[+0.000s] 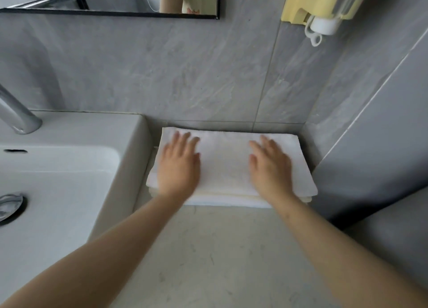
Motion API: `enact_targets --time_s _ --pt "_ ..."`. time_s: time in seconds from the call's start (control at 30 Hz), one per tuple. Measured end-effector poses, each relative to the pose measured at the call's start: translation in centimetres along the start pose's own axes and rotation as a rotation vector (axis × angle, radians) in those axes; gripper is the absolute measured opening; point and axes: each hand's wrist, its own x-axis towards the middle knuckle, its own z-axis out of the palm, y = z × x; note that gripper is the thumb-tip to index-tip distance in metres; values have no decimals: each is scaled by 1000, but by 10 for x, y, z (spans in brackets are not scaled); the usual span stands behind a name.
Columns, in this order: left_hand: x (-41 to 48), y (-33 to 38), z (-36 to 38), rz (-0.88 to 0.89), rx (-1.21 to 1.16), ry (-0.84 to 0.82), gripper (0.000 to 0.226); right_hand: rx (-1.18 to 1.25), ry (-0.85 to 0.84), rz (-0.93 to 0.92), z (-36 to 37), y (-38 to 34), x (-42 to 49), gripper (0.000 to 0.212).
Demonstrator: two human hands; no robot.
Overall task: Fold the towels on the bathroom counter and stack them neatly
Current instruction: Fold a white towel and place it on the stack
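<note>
With both hands flat and released, left hand [178,166] and right hand [269,166] press the towel stack [225,166]; smooth outward evenly, keeping edges square

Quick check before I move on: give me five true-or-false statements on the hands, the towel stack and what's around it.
1. The left hand and the right hand both rest flat on the towel stack. True.
2. The stack sits inside the sink. False: it sits on the counter, to the right of the sink.
3. The towels lie crumpled and unfolded. False: they are folded and layered, with their edges showing at the front.
4. A yellow wall dispenser hangs above and to the right of the stack. True.
5. The faucet stands to the right of the towels. False: it is far left, by the sink.
</note>
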Motion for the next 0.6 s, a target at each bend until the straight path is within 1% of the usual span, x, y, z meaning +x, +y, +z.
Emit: enact_targets --time_s 0.03,0.07,0.1,0.13,0.17,0.27,0.37,0.47,0.6 --pt "-9 12 2 54 11 -144 53 -28 -140 -22 8 -11 -10 44" --pt "-17 19 5 44 37 -313 56 -62 -283 -3 17 -14 -18 44" --pt "-22 19 9 -10 96 -491 56 -100 -376 30 25 -11 -23 46" --pt "-23 15 13 -54 153 -591 54 -126 -412 60 28 -5 -25 49" --pt "-22 9 15 -74 197 -642 54 -151 -419 77 29 4 -24 51" --pt "-16 -5 17 -59 235 -680 55 -213 -430 139 24 30 -24 54" --pt "-14 -7 19 -52 217 -709 55 -248 -424 185 18 45 -29 56" --pt "-13 -13 15 -26 169 -724 52 -215 -469 210 13 48 -27 56" --pt "-15 -22 -6 -41 216 -721 50 -171 -494 241 -5 34 -27 55"
